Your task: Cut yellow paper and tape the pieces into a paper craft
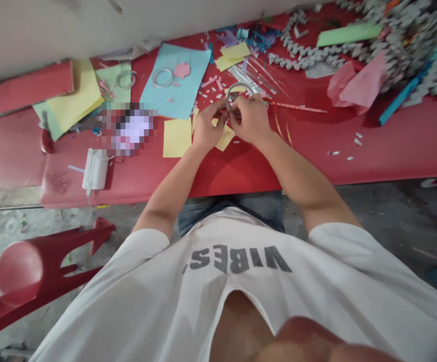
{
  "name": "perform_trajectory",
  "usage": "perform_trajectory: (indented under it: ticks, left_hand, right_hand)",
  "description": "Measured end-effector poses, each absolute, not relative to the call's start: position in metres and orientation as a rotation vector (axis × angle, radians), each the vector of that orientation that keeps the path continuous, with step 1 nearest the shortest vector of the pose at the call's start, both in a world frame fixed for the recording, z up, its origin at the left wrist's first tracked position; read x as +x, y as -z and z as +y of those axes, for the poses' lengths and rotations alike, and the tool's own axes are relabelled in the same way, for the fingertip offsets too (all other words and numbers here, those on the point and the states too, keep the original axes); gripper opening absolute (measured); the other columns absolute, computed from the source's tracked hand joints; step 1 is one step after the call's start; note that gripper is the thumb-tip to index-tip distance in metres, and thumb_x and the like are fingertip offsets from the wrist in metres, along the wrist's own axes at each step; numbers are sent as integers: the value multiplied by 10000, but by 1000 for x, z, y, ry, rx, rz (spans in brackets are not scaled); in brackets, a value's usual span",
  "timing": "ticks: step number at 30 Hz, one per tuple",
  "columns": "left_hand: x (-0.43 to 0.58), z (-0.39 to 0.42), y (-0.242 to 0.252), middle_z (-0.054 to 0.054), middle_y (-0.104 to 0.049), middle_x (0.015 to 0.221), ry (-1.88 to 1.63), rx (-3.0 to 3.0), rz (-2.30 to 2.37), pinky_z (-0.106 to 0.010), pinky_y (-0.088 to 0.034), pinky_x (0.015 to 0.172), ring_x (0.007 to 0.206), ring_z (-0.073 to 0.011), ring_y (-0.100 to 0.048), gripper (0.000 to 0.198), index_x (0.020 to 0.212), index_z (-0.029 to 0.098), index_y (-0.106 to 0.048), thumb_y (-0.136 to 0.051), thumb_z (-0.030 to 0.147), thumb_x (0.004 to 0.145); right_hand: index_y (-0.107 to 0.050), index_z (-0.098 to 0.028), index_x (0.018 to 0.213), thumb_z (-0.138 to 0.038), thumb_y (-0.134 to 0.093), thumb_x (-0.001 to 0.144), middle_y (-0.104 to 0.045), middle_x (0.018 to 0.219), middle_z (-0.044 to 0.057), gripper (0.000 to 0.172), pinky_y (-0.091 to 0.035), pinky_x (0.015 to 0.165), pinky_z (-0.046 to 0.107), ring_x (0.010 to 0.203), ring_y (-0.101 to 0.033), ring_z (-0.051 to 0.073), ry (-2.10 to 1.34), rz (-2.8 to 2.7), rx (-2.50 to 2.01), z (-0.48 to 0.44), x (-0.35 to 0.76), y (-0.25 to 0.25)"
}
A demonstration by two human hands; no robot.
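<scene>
Both my hands work close together over the red table (pixel 403 146). My left hand (pixel 209 125) and my right hand (pixel 250 118) grip a thin silver-grey ring (pixel 234 88), whose lower part is hidden by my fingers. A red paper strip seems to run from my right hand across the table. A similar ring (pixel 162 77) lies on a pale blue paper sheet (pixel 175 80), beside a pink paper cutout (pixel 182 70). Another ring (pixel 125 79) rests on a green sheet (pixel 113 75). A yellow paper square (pixel 177 138) lies left of my left wrist.
Paper scraps litter the table. A white plastic device (pixel 96 170) stands near the front edge, beside a pixelated patch (pixel 128 128). A grey zigzag paper chain (pixel 305 53) and pink tissue (pixel 357 80) lie at the back right. A red plastic chair (pixel 48 261) stands at lower left.
</scene>
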State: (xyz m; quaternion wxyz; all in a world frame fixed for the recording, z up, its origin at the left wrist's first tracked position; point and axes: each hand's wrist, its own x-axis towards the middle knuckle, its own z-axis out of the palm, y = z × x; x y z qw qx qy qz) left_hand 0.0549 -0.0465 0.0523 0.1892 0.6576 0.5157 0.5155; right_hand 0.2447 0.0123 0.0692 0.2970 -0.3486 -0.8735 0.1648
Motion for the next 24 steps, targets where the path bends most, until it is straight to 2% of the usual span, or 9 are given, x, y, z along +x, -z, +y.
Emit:
perform_trajectory:
  ticks: [4,7,9,12,15,17,21,24]
  left_hand:
    - [54,-50,-56,-68,-792,1168,-1494,1787,1516,-412,-602,1095,1147,-272,-768,201,1204,289,-765,-762,340,1010]
    - [55,-57,-58,-64,-801,1113,-1561,1808,1551,-392,-606,1048,1070,-255,-768,106,1099,280,-780,-757,265,997]
    - [58,-65,-62,-64,-798,1067,-1595,1812,1564,-391,-612,1021,1030,-247,-765,59,1054,265,-770,-725,275,1017]
    - [60,-74,-66,-61,-789,1079,-1650,1806,1551,-381,-614,1019,1035,-233,-766,86,1102,274,-735,-718,312,1027]
    - [56,-74,-67,-51,-768,1277,-1687,1846,1501,-372,-607,1057,1075,-215,-763,244,1251,341,-693,-746,348,1013]
    - [52,-69,-63,-50,-754,1347,-1647,1907,1500,-381,-603,1075,1111,-229,-762,272,1275,360,-707,-753,383,1007]
    - [48,-60,-52,-77,-789,1284,-1613,1980,1500,-410,-576,1129,1226,-276,-746,207,1214,316,-781,-705,326,1022]
    - [53,-60,-47,-75,-812,1189,-1613,1932,1513,-406,-582,1100,1144,-268,-768,174,1141,292,-807,-675,259,1033]
  right_hand:
    - [-580,-289,1202,-734,-336,1110,-686,1123,150,516,-481,1091,676,1169,-635,430,-420,-2353,-954,7,242,-70]
    - [-586,-283,1189,-708,-331,1116,-672,1089,151,501,-485,1098,670,1160,-631,426,-390,-2362,-953,-3,239,-74]
    - [-591,-275,1177,-707,-327,1115,-663,1058,148,510,-479,1105,671,1134,-637,423,-367,-2358,-928,-10,237,-77]
    - [-590,-274,1168,-698,-331,1115,-660,1049,146,499,-468,1120,668,1133,-642,422,-346,-2334,-897,-16,234,-76]
    - [-577,-281,1189,-640,-373,1116,-677,1101,152,419,-452,1158,655,1170,-647,417,-356,-2310,-898,-14,230,-69]
    - [-565,-290,1209,-603,-394,1115,-686,1136,152,369,-445,1176,647,1191,-652,412,-359,-2307,-897,-12,229,-63]
    - [-553,-313,1232,-559,-372,1127,-700,1143,143,323,-433,1189,644,1202,-658,404,-350,-2301,-906,-7,230,-56]
    - [-561,-314,1243,-568,-367,1128,-700,1184,150,340,-438,1181,639,1217,-652,408,-357,-2295,-946,-5,232,-54]
